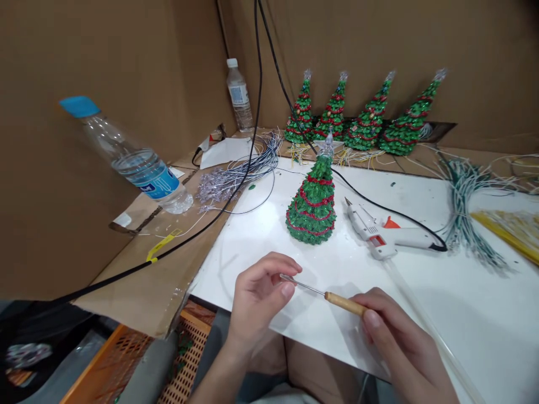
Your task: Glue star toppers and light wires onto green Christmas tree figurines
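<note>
In my right hand (pixel 391 331) is an awl (pixel 346 304) with a wooden handle and thin metal shaft, pinched by the handle. Its metal end points left, into the gap between the thumb and fingers of my left hand (pixel 261 297). That hand is curved, its fingertips apart; whether it touches the shaft is unclear. Just beyond my hands stands a small green Christmas tree (pixel 314 207) with red garland and a clear star on top. A white hot glue gun (pixel 374 233) lies to its right, a long glue stick (pixel 433 331) running from its back.
Several decorated trees (pixel 366 123) line the back. Wire bundles lie left (pixel 240 174) and right (pixel 463 213). Two water bottles stand left, the nearer (pixel 147 168) with a blue cap. A black cable (pixel 202 227) crosses the table's left side. An orange crate (pixel 189 342) sits below.
</note>
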A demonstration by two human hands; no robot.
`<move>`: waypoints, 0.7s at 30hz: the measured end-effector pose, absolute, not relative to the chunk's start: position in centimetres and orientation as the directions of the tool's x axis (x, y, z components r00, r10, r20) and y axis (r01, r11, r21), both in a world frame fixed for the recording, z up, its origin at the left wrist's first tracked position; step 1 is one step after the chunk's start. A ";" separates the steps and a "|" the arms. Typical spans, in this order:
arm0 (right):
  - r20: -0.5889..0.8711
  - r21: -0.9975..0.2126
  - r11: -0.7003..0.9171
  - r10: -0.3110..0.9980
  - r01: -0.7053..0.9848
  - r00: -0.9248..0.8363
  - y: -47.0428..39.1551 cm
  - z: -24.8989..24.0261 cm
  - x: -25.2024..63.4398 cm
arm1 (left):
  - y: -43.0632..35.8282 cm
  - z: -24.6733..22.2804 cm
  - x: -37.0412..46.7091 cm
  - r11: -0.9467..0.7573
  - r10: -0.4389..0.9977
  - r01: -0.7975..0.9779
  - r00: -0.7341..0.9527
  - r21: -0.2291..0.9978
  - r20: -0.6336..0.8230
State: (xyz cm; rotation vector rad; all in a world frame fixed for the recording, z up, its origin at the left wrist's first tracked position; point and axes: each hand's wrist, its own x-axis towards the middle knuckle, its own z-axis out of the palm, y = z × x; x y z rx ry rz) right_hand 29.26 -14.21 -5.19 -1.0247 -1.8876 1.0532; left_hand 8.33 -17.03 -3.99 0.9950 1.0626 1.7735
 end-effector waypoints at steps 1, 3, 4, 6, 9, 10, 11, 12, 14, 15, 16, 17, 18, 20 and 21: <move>0.211 -0.894 0.346 0.886 0.287 -0.412 -14.2 -5.2 29.3 | -17.1 -4.0 8.3 -0.303 0.913 -0.241 -0.351 0.922 0.208; 0.200 -0.898 0.333 0.892 0.289 -0.406 -14.2 -5.1 29.3 | -17.1 -4.0 8.2 -0.299 0.913 -0.236 -0.352 0.924 0.206; 0.190 -0.902 0.321 0.896 0.289 -0.401 -14.3 -5.1 29.3 | -17.1 -4.0 8.2 -0.298 0.913 -0.234 -0.354 0.926 0.204; 0.173 -0.909 0.298 0.905 0.290 -0.390 -14.3 -5.1 29.2 | -17.0 -3.9 8.2 -0.295 0.911 -0.227 -0.359 0.928 0.201; 0.157 -0.913 0.282 0.910 0.294 -0.385 -14.3 -5.2 29.3 | -17.0 -3.9 8.2 -0.291 0.909 -0.218 -0.366 0.932 0.198; 0.156 -0.913 0.281 0.909 0.294 -0.386 -14.2 -5.2 29.3 | -17.0 -3.9 8.3 -0.291 0.909 -0.216 -0.365 0.932 0.199; 0.157 -0.914 0.282 0.909 0.291 -0.387 -14.2 -5.3 29.4 | -17.0 -3.9 8.3 -0.292 0.910 -0.214 -0.364 0.932 0.201; 0.155 -0.916 0.279 0.909 0.288 -0.388 -14.2 -5.3 29.4 | -17.0 -3.9 8.3 -0.294 0.909 -0.214 -0.363 0.932 0.204; 0.148 -0.921 0.270 0.910 0.281 -0.388 -14.1 -5.4 29.6 | -17.1 -3.9 8.3 -0.297 0.911 -0.213 -0.356 0.931 0.209; 0.139 -0.924 0.260 0.912 0.282 -0.386 -14.0 -5.4 29.6 | -17.1 -3.9 8.3 -0.299 0.912 -0.213 -0.352 0.930 0.212; 0.129 -0.927 0.248 0.915 0.282 -0.382 -14.0 -5.5 29.7 | -17.1 -3.9 8.3 -0.301 0.912 -0.211 -0.349 0.930 0.216; 0.122 -0.930 0.237 0.920 0.281 -0.373 -14.1 -5.5 29.7 | -17.1 -3.9 8.3 -0.302 0.913 -0.209 -0.344 0.930 0.219; 0.115 -0.934 0.226 0.925 0.278 -0.363 -14.1 -5.6 29.8 | -17.1 -3.9 8.3 -0.306 0.913 -0.207 -0.339 0.929 0.225; 0.112 -0.944 0.205 0.936 0.258 -0.334 -14.3 -5.9 29.9 | -17.1 -4.0 8.3 -0.310 0.914 -0.203 -0.332 0.929 0.233; 0.107 -0.950 0.191 0.941 0.245 -0.320 -14.3 -6.0 30.0 | -17.1 -4.0 8.3 -0.311 0.915 -0.199 -0.328 0.929 0.236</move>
